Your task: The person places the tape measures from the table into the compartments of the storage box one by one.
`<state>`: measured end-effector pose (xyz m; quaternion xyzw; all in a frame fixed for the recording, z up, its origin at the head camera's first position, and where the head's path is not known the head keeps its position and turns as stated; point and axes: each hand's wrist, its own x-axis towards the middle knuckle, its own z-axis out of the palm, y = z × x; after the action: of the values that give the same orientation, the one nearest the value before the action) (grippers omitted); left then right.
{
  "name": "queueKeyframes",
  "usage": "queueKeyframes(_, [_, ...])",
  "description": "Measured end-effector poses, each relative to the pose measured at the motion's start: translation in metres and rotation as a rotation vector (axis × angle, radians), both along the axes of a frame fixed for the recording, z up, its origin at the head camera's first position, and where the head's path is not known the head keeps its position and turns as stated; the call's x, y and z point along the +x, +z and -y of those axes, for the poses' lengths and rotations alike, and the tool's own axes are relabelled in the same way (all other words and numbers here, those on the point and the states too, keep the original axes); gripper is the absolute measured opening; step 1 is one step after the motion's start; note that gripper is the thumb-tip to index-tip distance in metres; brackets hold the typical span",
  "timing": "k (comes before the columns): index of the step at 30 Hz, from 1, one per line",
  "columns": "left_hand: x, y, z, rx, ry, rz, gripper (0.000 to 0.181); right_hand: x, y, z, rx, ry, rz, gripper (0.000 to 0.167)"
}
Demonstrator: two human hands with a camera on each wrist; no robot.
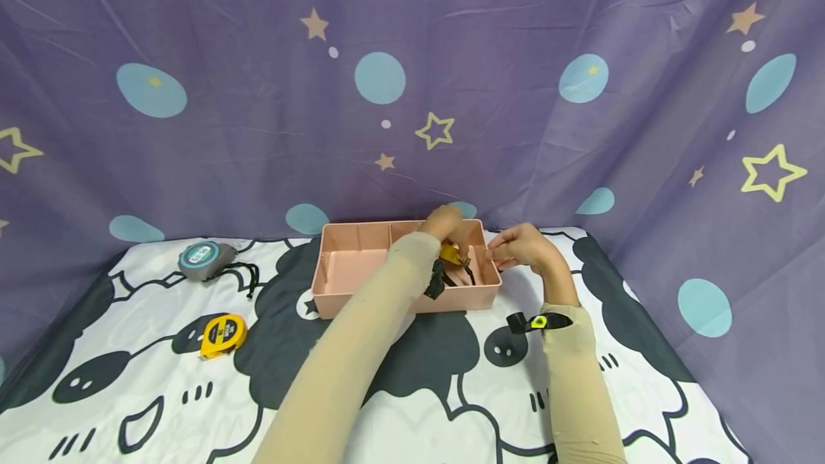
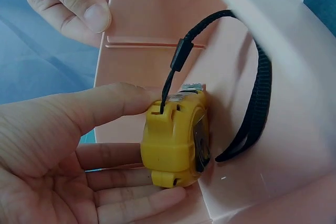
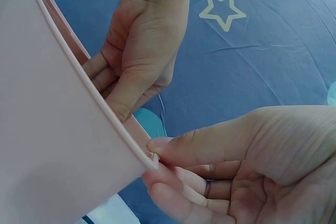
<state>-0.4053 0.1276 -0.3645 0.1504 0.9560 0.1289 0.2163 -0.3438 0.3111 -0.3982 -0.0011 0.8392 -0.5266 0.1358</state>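
A yellow tape measure (image 1: 451,255) with a black wrist strap is inside the right compartment of a pink box (image 1: 361,303). My left hand (image 1: 445,226) reaches in over the box; in the left wrist view its thumb and fingers hold the yellow tape measure (image 2: 170,145), whose strap (image 2: 258,93) loops against the box wall. At the box's right end, my right hand (image 1: 525,245) pinches the rim. The right wrist view shows that hand's thumb and fingers (image 3: 197,150) on the corner of the box (image 3: 68,129), with the left hand (image 3: 144,40) partly hidden behind the wall.
On the left of the table lie a grey tape measure (image 1: 205,261) with a teal face and black strap, and a second yellow tape measure (image 1: 223,335) nearer the front. A divider splits the box. Behind it hangs a purple curtain (image 1: 258,92); a patterned cloth (image 1: 425,428) covers the table.
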Motion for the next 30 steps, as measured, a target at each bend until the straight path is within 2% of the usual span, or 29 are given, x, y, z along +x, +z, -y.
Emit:
queueKeyframes(3, [-0.002,0.002,-0.001,-0.019,-0.002,0.011,0.055,0.0,0.0,0.001,-0.001,-0.002,0.001,0.027])
queueKeyframes(8, [-0.004,0.004,-0.005,-0.03,0.043,0.065,0.051,0.002,0.001,0.002,0.001,0.002,-0.006,0.027])
queueKeyframes(11, [-0.001,0.002,-0.007,-0.026,0.079,0.038,0.051,0.001,0.002,0.002,0.003,0.002,-0.006,0.026])
queueKeyframes(14, [0.002,-0.004,-0.009,-0.003,0.112,-0.023,0.046,0.001,0.001,0.002,0.002,0.0,-0.005,0.026])
queueKeyframes(19, [0.004,-0.008,-0.011,0.012,0.115,-0.089,0.038,0.001,0.001,0.002,-0.008,0.0,-0.009,0.025])
queueKeyframes(22, [0.005,-0.008,-0.01,0.004,0.11,-0.083,0.043,0.001,-0.001,0.001,-0.018,0.002,-0.008,0.026])
queueKeyframes(30, [0.004,-0.004,-0.009,0.0,0.138,-0.017,0.059,0.001,-0.002,0.001,-0.005,-0.002,-0.007,0.027])
